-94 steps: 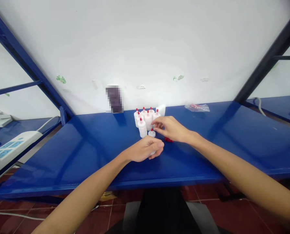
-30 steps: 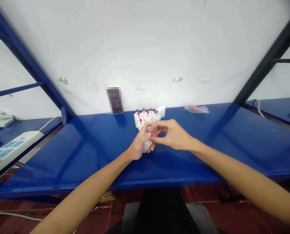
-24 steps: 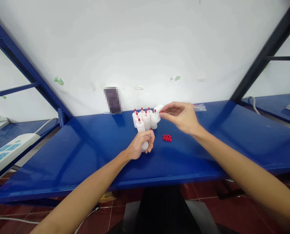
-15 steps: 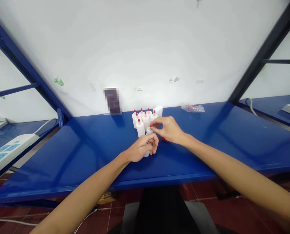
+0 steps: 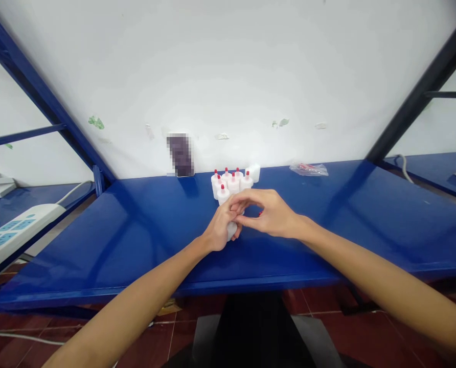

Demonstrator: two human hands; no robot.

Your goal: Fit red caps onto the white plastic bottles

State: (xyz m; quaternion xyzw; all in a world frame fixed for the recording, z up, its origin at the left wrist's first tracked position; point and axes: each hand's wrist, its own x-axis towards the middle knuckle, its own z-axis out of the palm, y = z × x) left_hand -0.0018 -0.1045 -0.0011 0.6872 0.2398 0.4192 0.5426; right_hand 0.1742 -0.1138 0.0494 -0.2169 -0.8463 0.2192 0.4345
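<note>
While the left hand (image 5: 221, 227) wraps a white bottle (image 5: 231, 231), the right hand's fingertips meet at its top.

Whether they pinch anything is hidden; the bottle is above the near part of the blue table (image 5: 159, 245), with red-tipped bottles (image 5: 233, 184) standing just beyond, near the wall (image 5: 228, 76).

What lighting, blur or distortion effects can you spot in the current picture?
Head view: pixel blocks hide the dark rectangle; diagonal shadows darken the blue table; small glints show on the plastic bag; outer edges look stretched, wide-angle style.
</note>
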